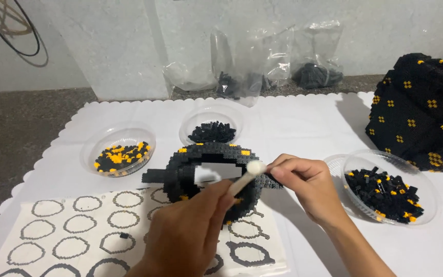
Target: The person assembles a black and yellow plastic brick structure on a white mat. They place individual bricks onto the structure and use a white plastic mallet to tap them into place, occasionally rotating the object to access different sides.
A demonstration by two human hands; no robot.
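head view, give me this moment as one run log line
left hand: holds white tool | right hand: steadies black ring model | near: brick bowls, instruction sheet

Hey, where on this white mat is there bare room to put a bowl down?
Free: the far right strip between the middle bowl and the big black block model, and the near right corner below the right bowl. Crowded: the centre, where both hands work on the ring model, and the pattern sheet at near left.

Left hand [188,236] fisted, right hand [303,184] curled, fingertips pinched
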